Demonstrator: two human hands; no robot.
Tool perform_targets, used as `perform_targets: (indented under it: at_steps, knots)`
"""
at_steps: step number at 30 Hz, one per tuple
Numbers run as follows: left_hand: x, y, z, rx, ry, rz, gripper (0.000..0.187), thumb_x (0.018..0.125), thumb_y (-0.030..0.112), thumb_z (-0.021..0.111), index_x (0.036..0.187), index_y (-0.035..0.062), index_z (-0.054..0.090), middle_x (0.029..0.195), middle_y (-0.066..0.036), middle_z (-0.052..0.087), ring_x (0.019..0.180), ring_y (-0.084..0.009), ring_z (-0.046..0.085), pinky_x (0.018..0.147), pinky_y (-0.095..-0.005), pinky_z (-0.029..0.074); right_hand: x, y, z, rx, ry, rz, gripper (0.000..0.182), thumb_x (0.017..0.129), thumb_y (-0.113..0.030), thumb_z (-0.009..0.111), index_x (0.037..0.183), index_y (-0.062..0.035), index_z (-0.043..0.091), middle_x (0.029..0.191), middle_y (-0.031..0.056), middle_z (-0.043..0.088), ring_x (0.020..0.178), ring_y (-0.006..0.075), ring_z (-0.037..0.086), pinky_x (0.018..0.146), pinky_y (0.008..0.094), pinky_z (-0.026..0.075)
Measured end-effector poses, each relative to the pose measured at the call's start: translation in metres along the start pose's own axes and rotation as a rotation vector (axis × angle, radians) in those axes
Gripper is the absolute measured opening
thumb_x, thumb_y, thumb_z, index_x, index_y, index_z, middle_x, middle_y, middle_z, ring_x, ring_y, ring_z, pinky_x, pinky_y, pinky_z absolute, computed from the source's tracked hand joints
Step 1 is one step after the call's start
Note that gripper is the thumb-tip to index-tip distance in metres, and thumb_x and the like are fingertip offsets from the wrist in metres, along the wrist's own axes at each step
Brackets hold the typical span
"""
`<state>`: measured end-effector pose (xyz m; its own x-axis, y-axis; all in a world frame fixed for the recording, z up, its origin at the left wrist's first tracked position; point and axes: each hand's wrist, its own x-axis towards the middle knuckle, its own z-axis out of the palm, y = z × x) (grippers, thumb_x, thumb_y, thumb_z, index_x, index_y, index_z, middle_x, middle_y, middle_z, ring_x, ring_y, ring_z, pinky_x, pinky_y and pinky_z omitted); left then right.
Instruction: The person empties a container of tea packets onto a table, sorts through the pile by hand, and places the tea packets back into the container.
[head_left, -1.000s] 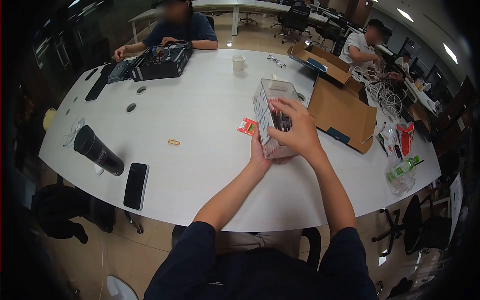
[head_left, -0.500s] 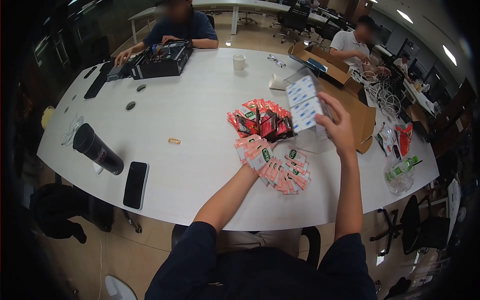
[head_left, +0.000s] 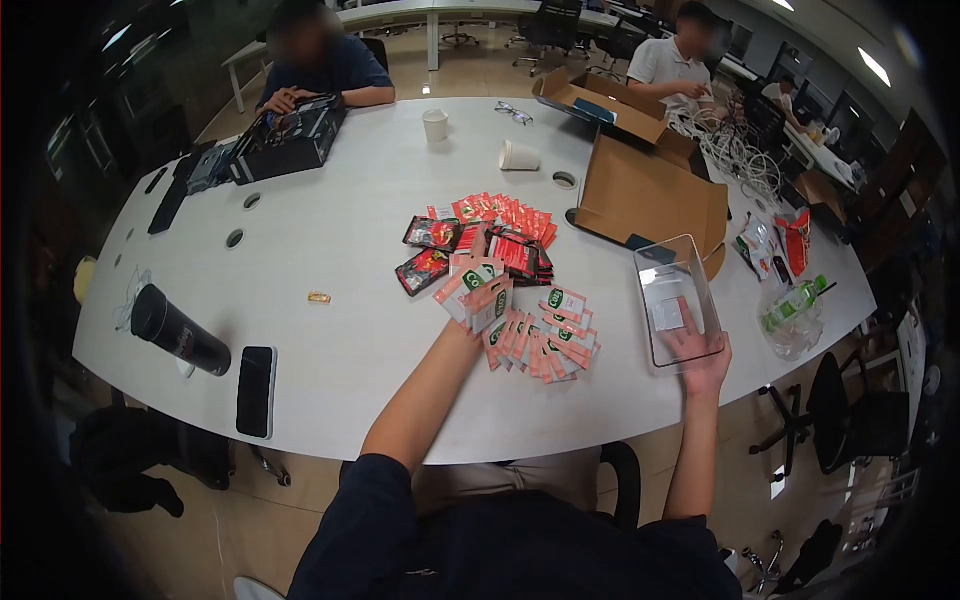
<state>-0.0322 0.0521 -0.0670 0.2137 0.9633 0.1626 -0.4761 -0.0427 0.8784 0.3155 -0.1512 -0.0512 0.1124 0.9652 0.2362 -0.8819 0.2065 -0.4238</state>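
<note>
My left hand (head_left: 462, 318) is largely hidden by the pink-and-white sachets (head_left: 478, 290) marked "Cozy" that it grips. More such sachets (head_left: 545, 345) lie fanned out on the table just right of that wrist. Beyond the hand are dark red-and-black sachets (head_left: 515, 255), with a fan of bright red sachets (head_left: 505, 212) behind them. On the right, my right hand (head_left: 705, 362) holds a clear plastic box (head_left: 655, 270) by its near end, fingers underneath and showing through. A pale square patch (head_left: 668, 314) shows near its base; I cannot make out what it is.
An open cardboard box (head_left: 650, 200) lies beyond the clear box. A tumbler (head_left: 180, 330), a phone (head_left: 257, 392) and a small gold packet (head_left: 319, 297) are leftward. A bottle (head_left: 795, 305) stands at right. Paper cups (head_left: 520, 156) and glasses (head_left: 514, 112) lie farther back; two people work across the table.
My right hand has moved right and nearer with the clear box; the white, blue-patterned packs are out of sight. Dark sachets have spread leftward, and sachets in my left hand are raised.
</note>
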Motion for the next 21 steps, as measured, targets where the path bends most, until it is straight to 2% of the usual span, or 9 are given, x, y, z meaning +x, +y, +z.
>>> perform_targets:
  at_steps: [2,6,8,9,11,12,14,19,21]
  knots:
    - [0.008,0.002,-0.01,0.272,-0.004,0.063,0.043,0.105,0.036,0.049,0.134,0.006,0.061,0.127,-0.011,0.066,0.126,-0.0226,0.058,0.103,-0.0366,0.048,-0.008,-0.006,0.011,0.044,0.324,-0.03,0.064,0.088,-0.023,0.042,0.149,-0.0042,0.043,0.161,0.0254,0.026,0.15,0.0471,0.02,0.117,0.0724,0.017]
    - [0.013,0.024,-0.027,0.592,-0.049,0.124,0.043,0.105,0.036,0.05,0.133,0.0052,0.062,0.126,-0.011,0.067,0.126,-0.022,0.058,0.103,-0.0357,0.048,-0.022,-0.019,-0.012,-0.096,0.355,-0.058,0.066,0.086,-0.017,0.041,0.15,-0.0025,0.04,0.158,0.0242,0.033,0.147,0.0474,0.026,0.117,0.0702,0.021]
    - [0.002,0.047,-0.028,0.89,-0.046,0.167,0.033,0.103,0.026,0.056,0.119,0.0019,0.07,0.106,-0.009,0.073,0.101,-0.0178,0.061,0.085,-0.0292,0.047,-0.024,-0.021,-0.018,-0.151,0.271,-0.017,0.062,0.092,-0.02,0.041,0.151,-0.0002,0.037,0.153,0.0226,0.042,0.142,0.0461,0.037,0.117,0.064,0.029]
    - [0.004,0.047,-0.03,0.733,-0.061,0.238,0.033,0.103,0.028,0.057,0.117,0.0021,0.071,0.102,-0.01,0.073,0.096,-0.0169,0.061,0.082,-0.0299,0.047,-0.022,-0.022,-0.015,-0.147,0.27,-0.024,0.062,0.092,-0.02,0.041,0.151,-0.0002,0.037,0.153,0.0226,0.042,0.142,0.0461,0.037,0.117,0.064,0.029]
    - [0.003,0.051,-0.043,0.739,-0.054,0.104,0.034,0.102,0.028,0.058,0.121,0.0024,0.069,0.106,-0.013,0.073,0.097,-0.0187,0.064,0.085,-0.0295,0.048,-0.021,-0.022,-0.01,-0.354,0.406,-0.022,0.063,0.103,-0.038,0.043,0.152,0.001,0.035,0.148,0.0207,0.047,0.137,0.0403,0.046,0.115,0.0527,0.036]
    - [0.0,0.059,-0.044,0.745,-0.057,0.106,0.034,0.102,0.028,0.058,0.121,0.0024,0.069,0.106,-0.013,0.073,0.097,-0.0187,0.064,0.085,-0.0295,0.048,-0.021,-0.024,-0.014,-0.348,0.405,-0.025,0.063,0.103,-0.038,0.043,0.152,0.001,0.035,0.148,0.0207,0.047,0.137,0.0403,0.046,0.115,0.0527,0.036]
    - [-0.009,0.073,-0.044,0.759,-0.074,-0.018,0.04,0.101,0.029,0.061,0.13,0.0026,0.063,0.114,-0.016,0.072,0.106,-0.0243,0.067,0.093,-0.0308,0.049,-0.022,-0.032,-0.024,-0.802,0.375,0.044,0.079,0.103,-0.059,0.04,0.153,0.0015,0.034,0.149,0.019,0.046,0.134,0.0339,0.051,0.113,0.0432,0.039]
    - [-0.056,0.112,-0.033,0.966,-0.157,-0.094,0.052,0.097,0.03,0.064,0.141,0.0027,0.052,0.129,-0.021,0.065,0.128,-0.0329,0.059,0.107,-0.0392,0.044,-0.022,-0.032,0.016,-1.021,0.393,0.104,0.079,0.104,-0.061,0.034,0.155,-0.0009,0.031,0.155,0.0185,0.04,0.141,0.0286,0.042,0.116,0.0382,0.032]
    - [-0.081,0.109,-0.039,1.179,-0.379,0.249,0.065,0.09,0.039,0.072,0.144,0.0093,0.05,0.146,-0.023,0.05,0.141,-0.0403,0.042,0.115,-0.0501,0.035,-0.022,-0.03,0.016,-1.032,0.404,0.076,0.077,0.105,-0.059,0.033,0.156,-0.0018,0.03,0.157,0.0185,0.038,0.144,0.0281,0.038,0.117,0.037,0.029]
